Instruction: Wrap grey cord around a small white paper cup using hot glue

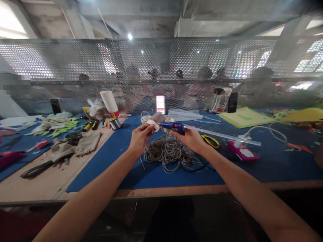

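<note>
My left hand is closed on a white paper cup, tilted on its side, with grey cord wound around part of it. In my right hand is a blue hot glue gun, its nozzle end close to the cup. A long clear glue stick runs out of the gun's back toward the right. Below both hands lies a loose heap of grey cord on the blue mat. The fingertips around the gun's handle are partly hidden.
Stacked paper cups lean on a can at left. Work gloves and scissors lie nearer. Behind the gun are clear glue sticks and a lit phone. Yellow-handled pliers and a magenta power strip sit right. Mesh partition behind.
</note>
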Demonstrator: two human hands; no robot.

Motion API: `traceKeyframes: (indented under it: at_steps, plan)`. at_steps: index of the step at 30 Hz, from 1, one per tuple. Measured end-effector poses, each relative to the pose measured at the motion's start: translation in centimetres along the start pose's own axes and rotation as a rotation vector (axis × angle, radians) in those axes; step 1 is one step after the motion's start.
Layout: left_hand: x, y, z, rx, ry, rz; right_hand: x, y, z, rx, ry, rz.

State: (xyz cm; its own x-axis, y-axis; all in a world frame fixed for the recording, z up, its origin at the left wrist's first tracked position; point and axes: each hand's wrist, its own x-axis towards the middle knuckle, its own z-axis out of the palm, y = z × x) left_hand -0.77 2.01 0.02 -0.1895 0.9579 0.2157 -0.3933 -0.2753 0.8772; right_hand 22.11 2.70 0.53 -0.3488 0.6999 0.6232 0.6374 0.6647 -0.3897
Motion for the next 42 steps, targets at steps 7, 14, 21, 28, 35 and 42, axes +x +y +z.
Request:
traceKeyframes:
  at_steps: [7, 14, 21, 28, 35, 42]
  plan:
    - [0.10, -0.05, -0.11, 0.004, -0.007, 0.003, 0.09, 0.01, 0.03, -0.010, -0.006, -0.004]
    - [0.18, -0.03, -0.20, -0.009, 0.003, 0.002, 0.09, 0.11, 0.08, -0.008, -0.007, 0.001]
    - [0.04, 0.32, -0.05, -0.036, 0.021, -0.009, 0.05, -0.01, -0.04, -0.013, -0.015, 0.007]
    - [0.31, 0.11, -0.34, -0.020, 0.013, 0.001, 0.02, 0.09, 0.07, -0.017, -0.006, 0.001]
    - [0.24, 0.38, -0.27, -0.048, 0.020, -0.018, 0.10, 0.20, 0.07, -0.021, -0.014, -0.006]
    - [0.31, 0.44, -0.34, -0.092, 0.034, -0.032, 0.11, 0.06, -0.04, -0.012, -0.013, -0.002]
